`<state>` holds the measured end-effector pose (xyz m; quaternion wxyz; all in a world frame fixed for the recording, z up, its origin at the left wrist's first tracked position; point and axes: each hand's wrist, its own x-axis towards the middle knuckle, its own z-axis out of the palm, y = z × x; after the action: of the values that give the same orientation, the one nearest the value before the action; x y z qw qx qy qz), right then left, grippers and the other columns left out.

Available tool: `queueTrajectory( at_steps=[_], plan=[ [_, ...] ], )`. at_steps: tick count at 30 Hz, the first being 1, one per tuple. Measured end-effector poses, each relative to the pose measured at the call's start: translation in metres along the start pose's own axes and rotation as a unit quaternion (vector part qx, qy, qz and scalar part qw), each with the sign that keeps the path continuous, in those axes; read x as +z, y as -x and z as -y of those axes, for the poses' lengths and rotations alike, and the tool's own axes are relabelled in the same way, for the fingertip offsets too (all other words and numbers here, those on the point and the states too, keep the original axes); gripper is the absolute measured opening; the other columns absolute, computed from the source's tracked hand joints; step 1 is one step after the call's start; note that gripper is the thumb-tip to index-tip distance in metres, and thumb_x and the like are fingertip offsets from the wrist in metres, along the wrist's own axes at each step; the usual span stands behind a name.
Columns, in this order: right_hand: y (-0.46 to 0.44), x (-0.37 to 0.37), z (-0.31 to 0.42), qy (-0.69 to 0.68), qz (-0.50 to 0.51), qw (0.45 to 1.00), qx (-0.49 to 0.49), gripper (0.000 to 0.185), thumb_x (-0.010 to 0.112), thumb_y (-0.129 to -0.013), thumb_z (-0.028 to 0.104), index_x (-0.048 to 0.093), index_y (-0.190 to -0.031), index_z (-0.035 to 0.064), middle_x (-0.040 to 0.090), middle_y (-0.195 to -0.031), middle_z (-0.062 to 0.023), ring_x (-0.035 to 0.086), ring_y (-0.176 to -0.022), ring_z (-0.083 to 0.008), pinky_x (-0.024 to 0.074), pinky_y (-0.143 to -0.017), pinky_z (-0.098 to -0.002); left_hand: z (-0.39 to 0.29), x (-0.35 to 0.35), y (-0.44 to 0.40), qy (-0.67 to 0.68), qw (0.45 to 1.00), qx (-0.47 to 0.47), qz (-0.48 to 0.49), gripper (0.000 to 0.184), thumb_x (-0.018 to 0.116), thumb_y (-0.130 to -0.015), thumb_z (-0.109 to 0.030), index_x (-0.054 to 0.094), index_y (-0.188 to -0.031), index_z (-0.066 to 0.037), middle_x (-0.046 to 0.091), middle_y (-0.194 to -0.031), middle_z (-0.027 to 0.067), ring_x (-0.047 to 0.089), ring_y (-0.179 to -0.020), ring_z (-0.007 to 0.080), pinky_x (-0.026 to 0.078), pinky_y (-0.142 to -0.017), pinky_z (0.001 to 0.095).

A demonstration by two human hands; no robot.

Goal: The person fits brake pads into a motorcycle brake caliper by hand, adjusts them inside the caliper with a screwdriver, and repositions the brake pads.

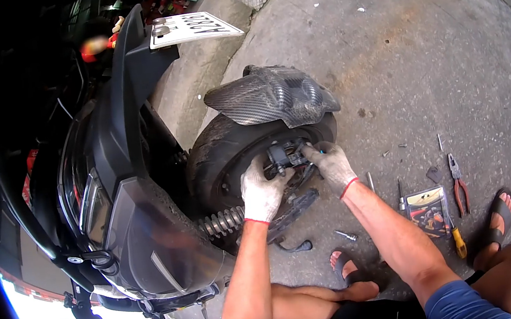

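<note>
Both hands wear white gloves with red cuffs and meet at a dark brake caliper (pixel 279 156) beside the rear wheel of a scooter. My left hand (pixel 262 187) grips the caliper's near left side, its fingers wrapped round it. My right hand (pixel 331 164) is closed at the caliper's right end, its fingertips pinching a small part there that is too hidden to name. Behind the hands stands the black tire (pixel 207 159), with a dusty carbon-patterned fender (pixel 273 97) over it. A coil spring shock (pixel 222 222) shows left of my left wrist.
The scooter body (pixel 150 236) fills the left side, its license plate (pixel 195 28) sticking out above. On the concrete at right lie pliers (pixel 459 188), a yellow-handled screwdriver (pixel 459 243), a clear tool case (pixel 428 211), a socket (pixel 346 235) and small bolts. Sandalled feet flank the tools.
</note>
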<state>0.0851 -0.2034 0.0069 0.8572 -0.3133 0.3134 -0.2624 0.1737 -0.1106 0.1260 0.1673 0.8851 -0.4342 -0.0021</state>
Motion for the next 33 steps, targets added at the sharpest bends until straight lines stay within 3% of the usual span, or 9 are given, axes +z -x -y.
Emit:
queueTrajectory(
  at_steps=[3,5,7,11,13,16,24,30,33],
  plan=[
    [-0.002,0.002,-0.003,0.032,-0.017,0.999,-0.017,0.04,0.075,-0.087,0.033,0.069,-0.093,-0.0054,0.064,-0.076,-0.007,0.057,-0.073,-0.0138,0.0473,-0.068,-0.0325,0.002,-0.003,0.0,-0.001,1.0,-0.024,0.01,0.059,0.086,-0.07,-0.014,0.061,-0.118,0.011,0.071,-0.102,0.0224,0.07,-0.094,0.0244,0.053,-0.088,0.0344],
    [-0.005,0.004,-0.011,0.047,-0.014,0.997,-0.064,0.04,0.075,-0.086,0.034,0.069,-0.093,-0.0042,0.066,-0.076,-0.011,0.06,-0.073,-0.0157,0.0486,-0.069,-0.033,0.006,-0.004,0.002,0.034,0.999,-0.014,-0.007,0.053,0.085,-0.07,-0.013,0.063,-0.114,0.007,0.071,-0.099,0.0229,0.071,-0.095,0.031,0.054,-0.085,0.0383],
    [0.0,0.012,-0.004,0.06,-0.013,0.995,-0.076,0.039,0.075,-0.086,0.034,0.069,-0.093,-0.0034,0.066,-0.075,-0.0127,0.061,-0.073,-0.0166,0.0489,-0.069,-0.0335,0.009,-0.01,0.004,0.136,0.99,-0.031,-0.004,0.052,0.083,-0.072,-0.009,0.063,-0.117,0.007,0.072,-0.104,0.0178,0.068,-0.097,0.0212,0.052,-0.088,0.0349],
    [0.007,0.009,-0.013,0.1,-0.052,0.986,-0.119,0.039,0.075,-0.085,0.035,0.069,-0.094,-0.0028,0.067,-0.076,-0.0159,0.063,-0.074,-0.0183,0.0496,-0.07,-0.0348,0.017,-0.003,0.007,0.125,0.992,0.02,-0.004,0.056,0.084,-0.069,-0.01,0.063,-0.118,0.006,0.071,-0.104,0.0217,0.069,-0.098,0.0305,0.053,-0.089,0.0376],
    [0.015,0.002,-0.017,0.082,-0.049,0.99,-0.109,0.034,0.073,-0.088,0.032,0.069,-0.092,-0.002,0.067,-0.075,-0.0113,0.061,-0.072,-0.0165,0.0489,-0.068,-0.0336,0.012,-0.004,0.007,0.087,0.996,0.008,0.006,0.06,0.084,-0.068,-0.007,0.063,-0.123,0.006,0.068,-0.119,0.0173,0.064,-0.109,0.0243,0.048,-0.099,0.0343],
    [0.026,-0.014,-0.032,-0.025,-0.025,0.995,-0.093,0.025,0.068,-0.094,0.026,0.067,-0.09,0.0011,0.061,-0.075,-0.0008,0.055,-0.066,-0.01,0.0438,-0.059,-0.0285,-0.013,-0.007,0.011,-0.047,0.99,0.128,0.023,0.068,0.086,-0.062,-0.012,0.064,-0.125,0.0,0.065,-0.123,0.0206,0.058,-0.12,0.0368,0.045,-0.105,0.0434],
    [0.061,-0.03,-0.063,-0.164,-0.033,0.986,-0.027,0.035,0.065,-0.097,0.034,0.066,-0.11,0.0013,0.059,-0.078,0.0017,0.051,-0.064,-0.0069,0.0414,-0.057,-0.0253,-0.022,0.007,0.026,-0.099,0.964,0.231,0.091,0.075,0.086,-0.065,-0.014,0.059,-0.132,0.001,0.064,-0.126,0.0209,0.058,-0.121,0.0367,0.044,-0.105,0.0435],
    [0.065,-0.028,-0.052,-0.087,-0.039,0.994,-0.056,0.035,0.062,-0.099,0.034,0.065,-0.112,0.0013,0.061,-0.079,-0.0019,0.053,-0.066,-0.0095,0.0422,-0.059,-0.0272,-0.025,0.01,0.027,0.115,0.974,0.014,0.192,0.073,0.074,-0.082,-0.017,0.043,-0.144,0.006,0.059,-0.133,0.0227,0.057,-0.125,0.028,0.044,-0.107,0.0363],
    [0.065,-0.036,-0.048,-0.037,-0.031,0.997,-0.053,0.04,0.065,-0.097,0.034,0.067,-0.115,-0.002,0.066,-0.091,-0.002,0.057,-0.079,-0.0117,0.0453,-0.067,-0.0288,-0.029,0.018,0.026,0.242,0.949,-0.076,0.187,0.059,0.073,-0.082,-0.013,0.054,-0.135,0.005,0.067,-0.118,0.0134,0.063,-0.106,0.0173,0.05,-0.096,0.0311]
  ],
)
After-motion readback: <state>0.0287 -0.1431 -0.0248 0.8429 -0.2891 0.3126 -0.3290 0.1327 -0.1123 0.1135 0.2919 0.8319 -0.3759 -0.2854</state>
